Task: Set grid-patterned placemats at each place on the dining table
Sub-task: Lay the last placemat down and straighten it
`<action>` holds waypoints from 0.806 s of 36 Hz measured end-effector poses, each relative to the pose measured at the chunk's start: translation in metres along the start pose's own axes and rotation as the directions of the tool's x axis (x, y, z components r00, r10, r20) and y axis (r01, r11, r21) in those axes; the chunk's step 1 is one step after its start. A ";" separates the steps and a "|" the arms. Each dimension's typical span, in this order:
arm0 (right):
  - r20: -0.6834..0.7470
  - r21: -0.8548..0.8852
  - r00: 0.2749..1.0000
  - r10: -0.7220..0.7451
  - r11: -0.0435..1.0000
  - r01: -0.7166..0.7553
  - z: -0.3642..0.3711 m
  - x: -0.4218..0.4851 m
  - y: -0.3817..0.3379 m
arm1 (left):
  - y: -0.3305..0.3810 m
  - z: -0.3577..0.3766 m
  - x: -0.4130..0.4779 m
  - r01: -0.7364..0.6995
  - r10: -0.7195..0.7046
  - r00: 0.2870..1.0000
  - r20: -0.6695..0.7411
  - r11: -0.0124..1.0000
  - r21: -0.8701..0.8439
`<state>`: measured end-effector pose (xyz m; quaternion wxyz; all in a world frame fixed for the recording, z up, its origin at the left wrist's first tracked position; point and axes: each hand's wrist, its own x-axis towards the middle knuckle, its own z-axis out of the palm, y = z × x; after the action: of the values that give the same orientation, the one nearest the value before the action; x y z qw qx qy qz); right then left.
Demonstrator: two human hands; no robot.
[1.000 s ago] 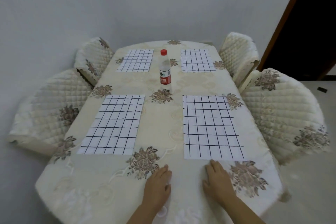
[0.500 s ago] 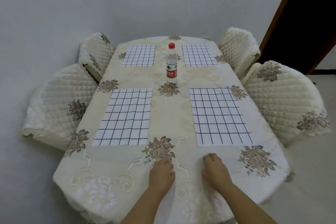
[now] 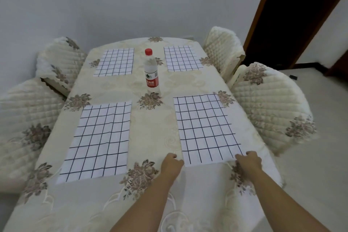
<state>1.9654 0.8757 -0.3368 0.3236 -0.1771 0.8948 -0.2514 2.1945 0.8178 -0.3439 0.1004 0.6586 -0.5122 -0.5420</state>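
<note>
White placemats with black grid lines lie flat on the cream floral tablecloth: near left placemat, near right placemat, far left placemat and far right placemat. My left hand is curled at the near-left corner of the near right placemat. My right hand is curled at its near-right corner. Both hands pinch that mat's near edge.
A clear water bottle with a red cap and red label stands upright in the table's middle. Quilted covered chairs stand on the left and on the right. A dark doorway is at the back right.
Both hands have left the tablecloth near the front edge, moved forward and right, and closed on the near corners of the near right placemat. The view has shifted.
</note>
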 end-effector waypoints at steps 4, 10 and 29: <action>-0.004 -0.013 0.998 0.062 0.998 -0.062 0.000 0.015 -0.006 | 0.012 0.004 0.018 0.064 -0.063 0.998 0.012 0.991 -0.117; 0.003 0.057 0.995 0.097 0.994 -0.097 0.002 0.035 -0.004 | 0.017 0.008 0.036 0.066 -0.066 0.998 0.006 0.981 -0.182; 0.002 0.024 0.999 -0.051 0.998 0.051 0.001 0.070 -0.002 | 0.025 0.013 0.059 0.165 -0.159 0.985 0.062 0.978 -0.124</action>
<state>1.9158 0.8406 -0.3706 0.3203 -0.1961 0.8865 -0.2703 2.1632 0.7659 -0.3677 0.0848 0.6761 -0.4232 -0.5971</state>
